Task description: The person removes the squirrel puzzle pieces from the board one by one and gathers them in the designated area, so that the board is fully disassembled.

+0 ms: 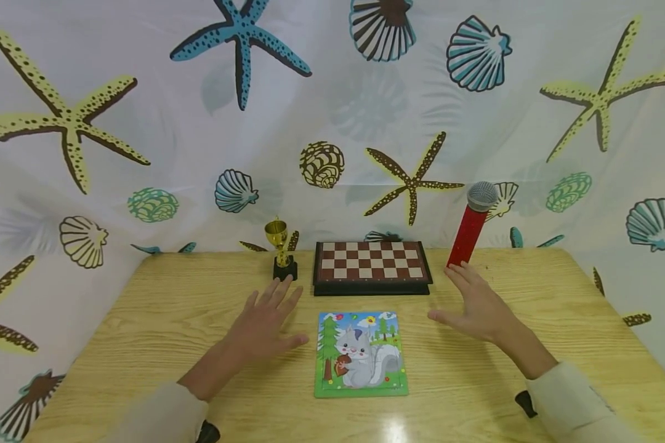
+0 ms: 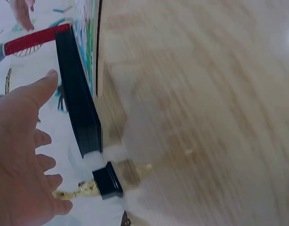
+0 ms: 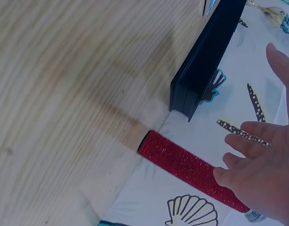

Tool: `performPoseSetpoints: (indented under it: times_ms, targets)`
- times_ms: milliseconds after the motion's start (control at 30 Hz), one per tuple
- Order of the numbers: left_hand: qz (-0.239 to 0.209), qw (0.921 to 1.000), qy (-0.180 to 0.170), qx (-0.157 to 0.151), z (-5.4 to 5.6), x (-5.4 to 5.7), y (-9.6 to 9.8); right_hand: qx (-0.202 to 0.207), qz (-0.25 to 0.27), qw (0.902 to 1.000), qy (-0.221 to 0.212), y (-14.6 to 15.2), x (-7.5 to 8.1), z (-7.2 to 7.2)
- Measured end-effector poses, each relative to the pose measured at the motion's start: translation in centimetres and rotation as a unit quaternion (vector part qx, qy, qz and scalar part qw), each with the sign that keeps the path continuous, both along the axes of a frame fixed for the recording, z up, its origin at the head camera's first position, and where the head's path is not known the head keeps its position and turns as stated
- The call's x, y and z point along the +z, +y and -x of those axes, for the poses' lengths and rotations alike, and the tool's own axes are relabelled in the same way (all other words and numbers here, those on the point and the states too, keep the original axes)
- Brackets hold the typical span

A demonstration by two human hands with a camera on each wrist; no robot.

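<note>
In the head view my left hand point(image 1: 260, 326) is spread with the fingers extended and holds nothing. It hovers over the table between a small gold trophy cup point(image 1: 277, 237) on a black base and a squirrel picture puzzle point(image 1: 360, 354). My right hand point(image 1: 479, 311), also spread with nothing in it, is nearest a red microphone point(image 1: 468, 234) that stands upright with its silver mesh head on top. Between trophy and microphone lies a checkered chessboard box point(image 1: 371, 261). The right wrist view shows that hand point(image 3: 264, 160) overlapping the microphone point(image 3: 189, 169); whether they touch I cannot tell.
Light wood tabletop point(image 1: 199, 394) extends under everything. Behind it hangs a white cloth point(image 1: 321, 98) printed with starfish and shells, which also runs down both sides. The chessboard box, trophy and microphone stand along the table's back edge, close to the cloth.
</note>
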State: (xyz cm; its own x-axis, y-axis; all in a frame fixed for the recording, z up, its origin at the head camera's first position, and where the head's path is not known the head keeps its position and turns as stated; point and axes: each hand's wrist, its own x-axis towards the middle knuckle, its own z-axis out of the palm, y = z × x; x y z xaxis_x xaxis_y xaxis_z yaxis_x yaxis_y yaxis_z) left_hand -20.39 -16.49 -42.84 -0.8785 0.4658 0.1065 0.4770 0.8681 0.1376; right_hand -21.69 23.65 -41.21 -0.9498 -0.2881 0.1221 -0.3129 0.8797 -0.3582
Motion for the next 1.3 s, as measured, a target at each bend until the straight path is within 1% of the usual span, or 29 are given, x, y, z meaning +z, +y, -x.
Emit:
performPoseSetpoints:
  times_ms: [67, 167, 267, 333, 400, 533, 667, 767, 867, 1000, 1133, 1300]
  targets:
    - [-0.002, 0.9998, -0.011, -0.013, -0.1, -0.3, 0.7, 0.002, 0.005, 0.9999, -0.014, -0.6, 0.0, -0.1]
    - [-0.009, 0.9987, -0.038, -0.035, -0.4, -0.6, 1.7, 0.012, 0.018, 0.9992, -0.035, -1.4, -0.1, -0.2]
    - [-0.008, 0.9968, -0.060, -0.051, -0.6, -0.7, 2.6, 0.039, 0.025, 0.9978, -0.048, -2.3, -0.2, 0.0]
    - [0.000, 0.9959, -0.065, -0.063, -0.9, -0.9, 3.3, 0.058, 0.025, 0.9963, -0.058, -2.9, -0.2, 0.1]
    - [0.017, 0.9948, -0.063, -0.077, -1.1, -1.0, 4.0, 0.069, 0.018, 0.9949, -0.071, -3.6, -0.3, 0.4]
    - [0.048, 0.9907, -0.064, -0.110, -1.8, -1.4, 5.4, 0.068, -0.004, 0.9930, -0.096, -4.9, -0.6, 0.9]
    - [0.053, 0.9862, -0.082, -0.133, -2.3, -1.4, 6.6, 0.077, -0.016, 0.9927, -0.091, -5.8, -1.0, 1.1]
    - [0.050, 0.9835, -0.097, -0.144, -2.4, -1.4, 7.4, 0.085, -0.008, 0.9924, -0.089, -6.4, -1.5, 1.3]
    - [0.055, 0.9798, -0.116, -0.153, -2.6, -1.4, 8.0, 0.083, 0.008, 0.9916, -0.099, -7.0, -2.1, 1.5]
    - [0.064, 0.9752, -0.145, -0.155, -2.9, -1.5, 8.5, 0.094, 0.017, 0.9904, -0.100, -7.7, -2.5, 1.7]
    - [0.070, 0.9741, -0.151, -0.153, -3.1, -1.6, 8.9, 0.099, 0.024, 0.9892, -0.105, -8.2, -2.5, 1.7]
    - [0.076, 0.9732, -0.159, -0.147, -3.2, -1.8, 9.4, 0.087, 0.028, 0.9888, -0.118, -8.7, -2.1, 1.6]
